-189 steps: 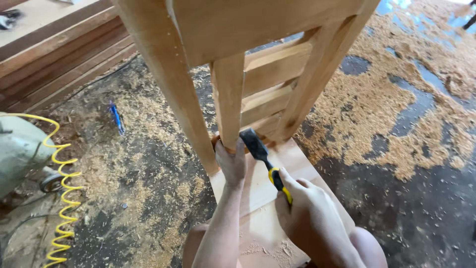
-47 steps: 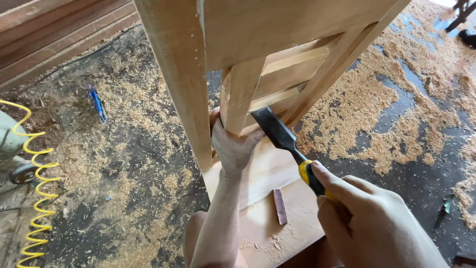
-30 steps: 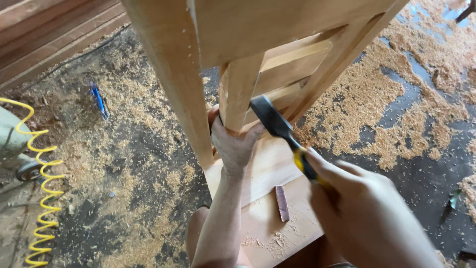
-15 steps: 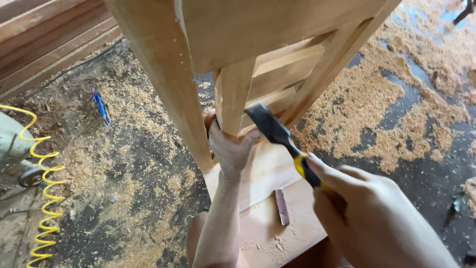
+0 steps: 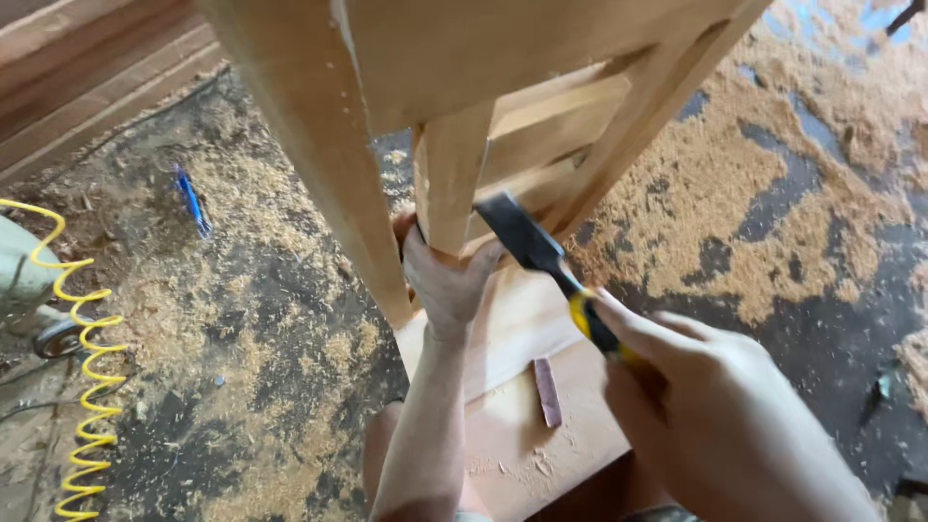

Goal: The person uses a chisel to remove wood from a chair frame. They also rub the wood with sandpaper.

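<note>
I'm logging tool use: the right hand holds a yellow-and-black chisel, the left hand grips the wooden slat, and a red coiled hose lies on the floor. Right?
Not quite. The head view shows the coiled hose is yellow, not red. The right hand does hold the chisel, and the left hand grips the wooden slat.

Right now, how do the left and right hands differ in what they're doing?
The left hand wraps the lower end of the short wooden upright; the right hand grips the chisel by its yellow-and-black handle. The left hand sits farther from the camera against the wood; the right hand is closer and clear of the frame. Both are bare and closed on something.
</note>
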